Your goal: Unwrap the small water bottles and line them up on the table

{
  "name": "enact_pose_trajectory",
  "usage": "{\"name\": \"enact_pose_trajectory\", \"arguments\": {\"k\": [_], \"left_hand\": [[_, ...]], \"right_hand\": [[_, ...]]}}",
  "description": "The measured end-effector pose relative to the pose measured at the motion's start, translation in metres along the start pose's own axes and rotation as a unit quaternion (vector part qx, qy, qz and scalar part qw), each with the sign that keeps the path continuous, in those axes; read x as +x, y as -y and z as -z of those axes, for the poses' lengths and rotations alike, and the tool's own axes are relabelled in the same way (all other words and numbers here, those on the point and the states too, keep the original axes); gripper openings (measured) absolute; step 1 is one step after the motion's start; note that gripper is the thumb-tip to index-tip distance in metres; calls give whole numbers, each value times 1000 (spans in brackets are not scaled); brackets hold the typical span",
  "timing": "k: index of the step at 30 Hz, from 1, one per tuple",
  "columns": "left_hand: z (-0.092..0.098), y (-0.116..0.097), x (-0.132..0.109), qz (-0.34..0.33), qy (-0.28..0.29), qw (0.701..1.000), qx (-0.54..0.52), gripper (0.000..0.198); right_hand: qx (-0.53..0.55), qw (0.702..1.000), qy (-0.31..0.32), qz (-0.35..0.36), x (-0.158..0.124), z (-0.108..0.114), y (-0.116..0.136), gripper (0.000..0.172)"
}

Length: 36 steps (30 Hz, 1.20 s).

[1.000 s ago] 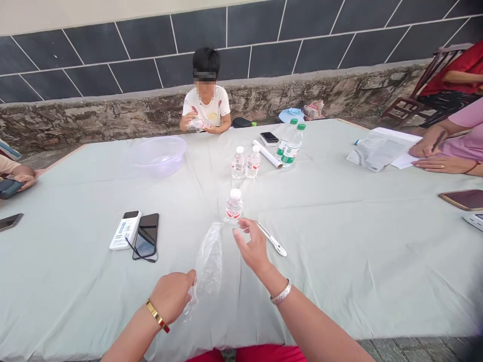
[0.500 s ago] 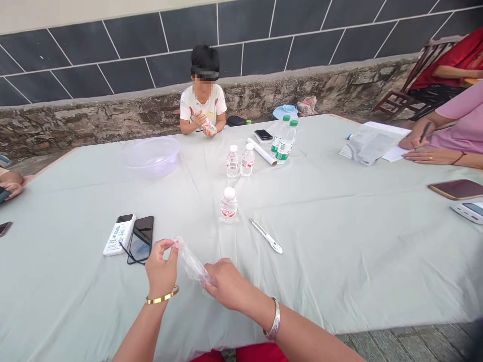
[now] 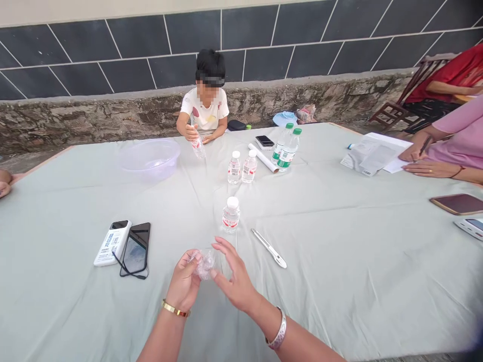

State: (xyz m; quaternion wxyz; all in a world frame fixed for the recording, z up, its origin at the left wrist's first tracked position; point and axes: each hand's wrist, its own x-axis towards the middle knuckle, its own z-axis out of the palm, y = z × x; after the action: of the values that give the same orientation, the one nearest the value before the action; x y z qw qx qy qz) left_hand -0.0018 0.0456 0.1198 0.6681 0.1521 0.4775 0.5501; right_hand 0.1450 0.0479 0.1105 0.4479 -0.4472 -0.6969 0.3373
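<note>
Crumpled clear plastic film (image 3: pixel 205 265) is bunched up in my left hand (image 3: pixel 185 281), pinched between thumb and fingers. My right hand (image 3: pixel 236 278) is beside the film, thumb and fingers spread apart; its thumb is close to the film's edge, and I cannot tell whether it touches. Just beyond my hands a small water bottle (image 3: pixel 231 215) with a white cap stands upright. To the right of it lies a white utility knife (image 3: pixel 269 248). A dark phone (image 3: pixel 136 249) with a wrist strap and a white power bank (image 3: pixel 112 243) lie left of my hands.
Two more small bottles (image 3: pixel 241 167), two green-capped bottles (image 3: pixel 286 149), a paper roll (image 3: pixel 263 158) and a translucent purple basin (image 3: pixel 151 158) are farther back on the cloth-covered table (image 3: pixel 339 241). A person opposite (image 3: pixel 206 108) grips a small bottle; another at right (image 3: pixel 453 125) writes on papers.
The film, stretched between both hands before, is now crumpled in my left hand. My right hand has let go and opened. The person opposite has lowered their bottle toward the table.
</note>
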Motion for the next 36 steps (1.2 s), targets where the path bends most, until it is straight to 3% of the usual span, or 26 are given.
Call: {"name": "enact_pose_trajectory", "arguments": {"k": [2, 4, 7, 9, 11, 17, 24, 30, 33, 36], "left_hand": [[6, -6, 9, 2, -38, 999, 9, 49], [9, -12, 16, -12, -68, 997, 27, 55], [8, -18, 26, -43, -86, 994, 55, 53], [7, -18, 32, -55, -95, 991, 74, 48], [7, -17, 38, -57, -101, 988, 98, 44], [14, -11, 48, -85, -124, 969, 196, 34], [13, -12, 68, -111, -155, 899, 395, 32], [23, -18, 89, -126, -139, 859, 476, 22], [26, -31, 102, -143, -135, 854, 481, 19], [22, -60, 124, -176, -144, 859, 459, 17]], "right_hand": [[-49, 991, -108, -66, 9, 20, -22, 39], [-114, 967, -156, -168, 24, 34, -47, 52], [-178, 944, -81, -266, 54, 35, -77, 71], [-196, 938, -49, -281, 78, 25, -90, 62], [-201, 935, -61, -287, 107, 13, -100, 56], [-173, 926, -116, -316, 205, -4, -131, 66], [-149, 910, -174, -346, 282, -20, -152, 74], [-136, 895, -223, -362, 304, -30, -159, 71], [-111, 904, -237, -339, 289, -34, -159, 66], [-103, 935, -188, -282, 264, -38, -157, 57]]}}
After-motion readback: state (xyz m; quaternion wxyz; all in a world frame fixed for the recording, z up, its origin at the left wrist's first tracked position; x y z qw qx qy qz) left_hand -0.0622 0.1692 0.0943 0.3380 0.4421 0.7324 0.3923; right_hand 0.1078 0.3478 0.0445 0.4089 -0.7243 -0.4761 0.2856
